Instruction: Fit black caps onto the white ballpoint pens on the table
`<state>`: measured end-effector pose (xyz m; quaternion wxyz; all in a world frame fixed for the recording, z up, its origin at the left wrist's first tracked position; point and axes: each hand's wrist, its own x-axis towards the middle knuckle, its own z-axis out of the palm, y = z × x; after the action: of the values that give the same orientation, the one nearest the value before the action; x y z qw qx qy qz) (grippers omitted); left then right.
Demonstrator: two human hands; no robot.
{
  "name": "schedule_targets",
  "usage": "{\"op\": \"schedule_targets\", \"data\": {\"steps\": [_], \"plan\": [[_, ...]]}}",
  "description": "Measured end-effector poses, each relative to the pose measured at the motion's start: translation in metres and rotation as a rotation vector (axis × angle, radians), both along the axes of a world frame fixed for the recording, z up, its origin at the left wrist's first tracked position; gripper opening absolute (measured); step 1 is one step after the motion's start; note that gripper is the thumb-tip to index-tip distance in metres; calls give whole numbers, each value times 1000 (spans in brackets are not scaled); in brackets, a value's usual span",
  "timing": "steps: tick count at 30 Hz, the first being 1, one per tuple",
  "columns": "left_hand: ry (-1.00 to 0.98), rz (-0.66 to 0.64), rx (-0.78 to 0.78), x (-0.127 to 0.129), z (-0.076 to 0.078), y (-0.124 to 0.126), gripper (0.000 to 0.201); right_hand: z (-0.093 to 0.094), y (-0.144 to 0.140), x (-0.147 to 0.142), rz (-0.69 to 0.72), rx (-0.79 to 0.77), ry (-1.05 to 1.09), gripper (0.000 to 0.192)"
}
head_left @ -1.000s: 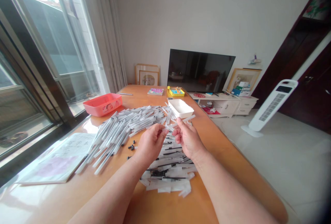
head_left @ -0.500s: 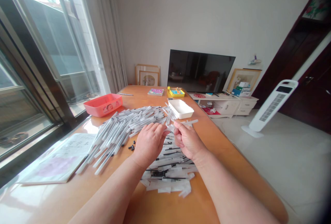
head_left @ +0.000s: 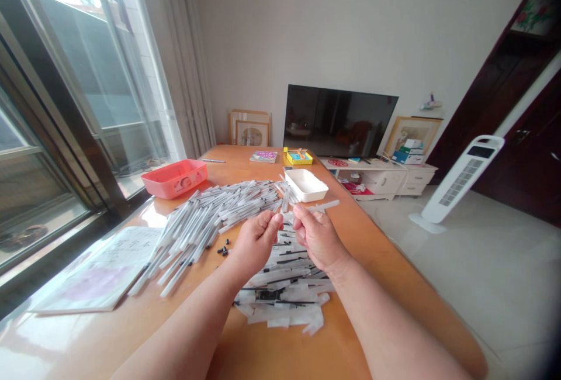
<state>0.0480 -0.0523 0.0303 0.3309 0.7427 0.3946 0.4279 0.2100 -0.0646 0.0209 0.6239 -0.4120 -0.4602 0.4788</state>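
My right hand (head_left: 319, 238) is closed in a pinch around a slim translucent white pen tube (head_left: 328, 205), whose far end sticks out to the right. Close beside it, my left hand (head_left: 258, 241) has thumb and forefinger pressed together at the tube's left end; what is between these fingertips is too small to make out. Below both hands lies a heap of flat whitish plastic sleeves and thin black sticks (head_left: 284, 295). To the left spreads a large pile of translucent pens with black ends (head_left: 197, 228). Several small black plugs (head_left: 225, 249) lie by my left wrist.
A pink basket (head_left: 175, 180) stands at the table's left edge, and a white tray (head_left: 307, 186) sits beyond my hands. Farther back are a yellow box (head_left: 299, 158) and a small book (head_left: 263, 156). A notebook (head_left: 99, 269) lies at left on the wooden table (head_left: 381, 286).
My left hand has turned, its fingers curling from lying over the tube's end into a thumb-and-forefinger pinch. The tube in my right hand has shifted slightly up and right.
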Motion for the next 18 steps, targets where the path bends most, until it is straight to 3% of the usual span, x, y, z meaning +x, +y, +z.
{"op": "schedule_targets", "data": {"steps": [7,9,12,15,18], "plan": [[-483,-214,-645,6,-3,0,43,11,-13,4,-60,333,-500,45],[-495,-249,-710,5,-5,1,42,12,-13,2,-84,358,-512,45],[-316,-145,-463,4,-4,0,46,5,-7,-1,-125,220,-306,49],[-55,14,-29,2,-5,-1,42,-1,1,-3,-88,-6,-8,48],[209,81,370,-1,-6,0,29,-1,3,-1,17,-161,181,44]]}}
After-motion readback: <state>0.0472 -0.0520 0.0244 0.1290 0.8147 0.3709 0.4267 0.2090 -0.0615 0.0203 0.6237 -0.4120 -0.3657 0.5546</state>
